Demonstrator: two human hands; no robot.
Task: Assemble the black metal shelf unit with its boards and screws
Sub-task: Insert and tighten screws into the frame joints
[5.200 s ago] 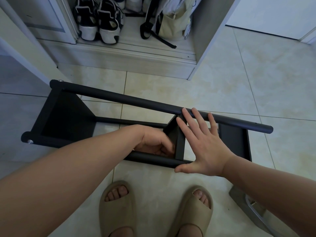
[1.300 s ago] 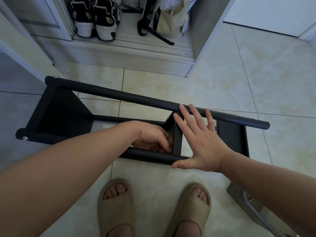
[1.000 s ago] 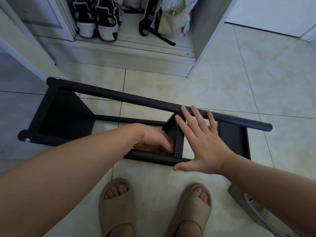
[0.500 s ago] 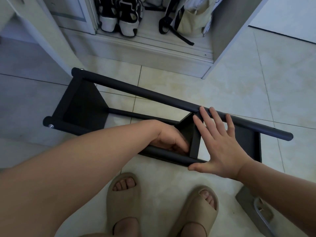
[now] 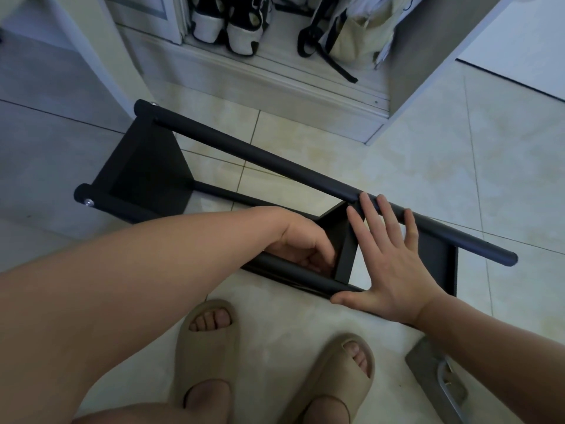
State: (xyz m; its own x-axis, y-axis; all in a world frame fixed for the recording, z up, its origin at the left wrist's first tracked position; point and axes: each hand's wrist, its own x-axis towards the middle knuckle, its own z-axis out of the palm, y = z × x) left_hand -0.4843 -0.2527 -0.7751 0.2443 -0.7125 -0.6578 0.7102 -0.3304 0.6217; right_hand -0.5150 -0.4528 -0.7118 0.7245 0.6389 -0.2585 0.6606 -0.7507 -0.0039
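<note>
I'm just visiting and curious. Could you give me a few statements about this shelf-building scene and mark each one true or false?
1. The black shelf frame lies on its side on the tiled floor. True.
2. The right hand grips a screwdriver. False: it lies flat on the frame with its fingers spread.
3. The left hand reaches inside the frame beside the middle board. True.
4. The person is barefoot. False: both feet wear beige sandals.

A home entryway — sneakers [image 5: 227,24] in a closet [image 5: 305,84], tiled floor [image 5: 428,179].
</note>
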